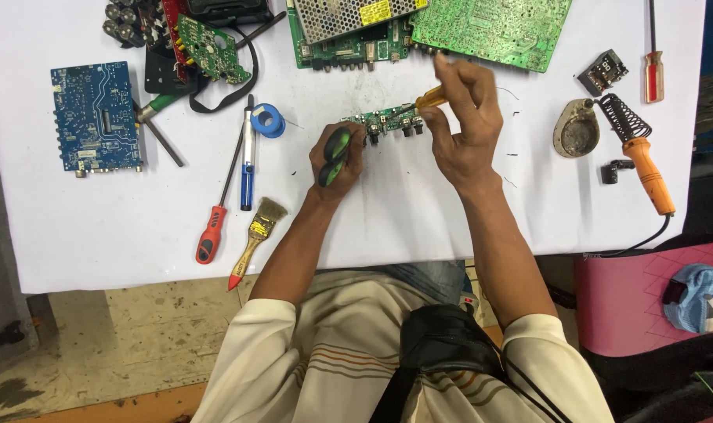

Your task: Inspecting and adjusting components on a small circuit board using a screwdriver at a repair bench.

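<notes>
Carefully, the left hand (337, 160) gripped green pliers (334, 154) beside the small board (384, 121); the right hand (462, 117) pinched a yellow tool (431, 97) above it, best kept steady.

I see blue circuit board (96, 117) at ten o'clock, red-handled screwdriver (212, 232) and paintbrush (256, 235) at eight, orange soldering iron (645, 160) at three.

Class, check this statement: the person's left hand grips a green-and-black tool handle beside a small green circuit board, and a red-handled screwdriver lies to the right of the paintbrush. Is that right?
Not quite. In the head view the left hand does grip the green-and-black tool handle beside the small green circuit board, but the red-handled screwdriver lies to the left of the paintbrush, not the right.
</notes>
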